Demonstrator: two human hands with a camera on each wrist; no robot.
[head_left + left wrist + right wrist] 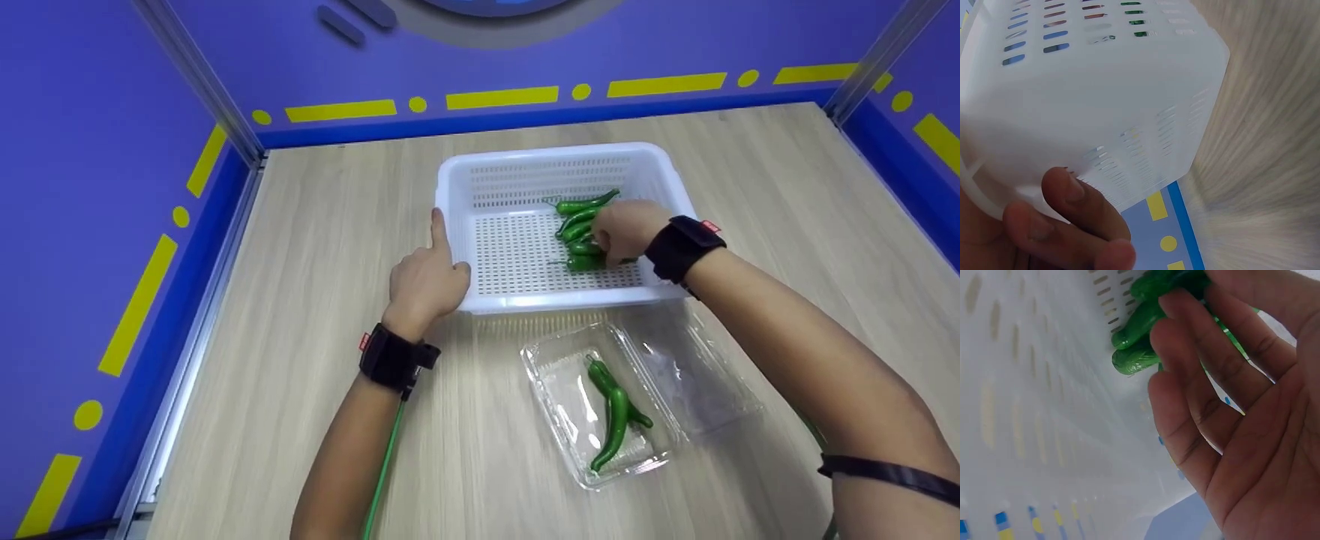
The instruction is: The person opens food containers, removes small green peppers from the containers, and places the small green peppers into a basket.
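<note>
My left hand (427, 281) holds the left rim of a white perforated plastic basket (555, 301), its index finger stretched along the edge. In the left wrist view, its other fingers (1086, 202) curl below the rim, against the basket's outside. Inside the basket, on the right, several green chili peppers (577, 225) lie side by side. Over them reaches my right hand (634, 229), thumb and index finger pinching at a dark green pepper (1185, 278); the fingertips are partly hidden. The right wrist view shows its other fingers loosely bent.
In front of the basket, a clear plastic clamshell box (559, 390) lies with its lid (694, 367) folded out to the right. A few green peppers (616, 420) lie crossed in it. Blue panels (360, 82) with yellow marks enclose the wooden table (337, 247).
</note>
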